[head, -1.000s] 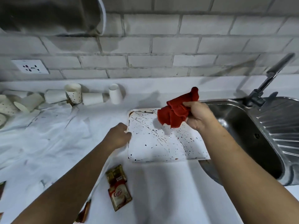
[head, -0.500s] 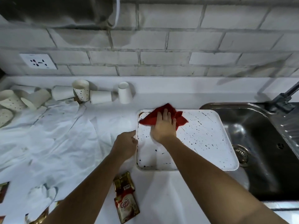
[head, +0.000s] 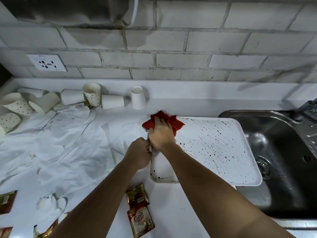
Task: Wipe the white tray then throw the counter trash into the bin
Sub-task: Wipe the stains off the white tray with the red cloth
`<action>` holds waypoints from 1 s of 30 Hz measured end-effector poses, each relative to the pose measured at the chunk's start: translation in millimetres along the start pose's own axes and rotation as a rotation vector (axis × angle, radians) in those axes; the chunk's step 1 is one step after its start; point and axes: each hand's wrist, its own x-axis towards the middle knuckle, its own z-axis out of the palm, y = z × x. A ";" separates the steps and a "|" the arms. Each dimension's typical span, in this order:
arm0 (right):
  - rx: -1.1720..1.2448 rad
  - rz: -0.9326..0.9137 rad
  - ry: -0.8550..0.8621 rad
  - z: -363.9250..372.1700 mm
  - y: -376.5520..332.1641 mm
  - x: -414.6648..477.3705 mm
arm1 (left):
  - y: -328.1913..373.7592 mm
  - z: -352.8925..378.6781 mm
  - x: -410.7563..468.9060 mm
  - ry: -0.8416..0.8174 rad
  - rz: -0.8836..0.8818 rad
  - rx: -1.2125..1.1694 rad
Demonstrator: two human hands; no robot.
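On counter beside sink: white tray [head: 214, 148], long axis left-right. Right hand [head: 161, 134] pressed red cloth [head: 163, 121] flat at far-left corner; spatter lay rightward. Left hand [head: 139, 152] clasped left rim.

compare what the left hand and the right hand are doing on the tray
The right hand lies flat, pressing the red cloth at the tray's far left corner; the left hand is curled at the tray's left edge, holding no cloth. Both touch the tray.
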 end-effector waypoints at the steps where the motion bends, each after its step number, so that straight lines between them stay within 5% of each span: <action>1: 0.043 -0.018 -0.003 -1.4 -0.4 0.6 | -0.6 -0.6 -0.2 0.000 0.010 0.012; 11: 0.291 -0.174 -0.238 -22.9 34.1 -42.4 | -10.6 7.6 -5.8 0.046 -0.092 -0.223; 16: 0.600 0.045 -0.335 -32.1 29.4 -43.8 | -11.5 1.5 -12.3 0.010 -0.134 -0.293; 22: 0.002 -0.198 -0.211 -13.3 26.0 -45.4 | -33.1 -20.6 -16.4 0.153 -0.209 -0.128; 26: -0.071 -0.191 -0.259 -4.6 21.2 -41.6 | -22.9 -19.6 -3.8 0.078 -0.273 -0.375; 30: -0.113 -0.172 -0.275 -0.9 16.8 -40.6 | -13.6 -25.2 26.3 0.200 -0.244 -0.288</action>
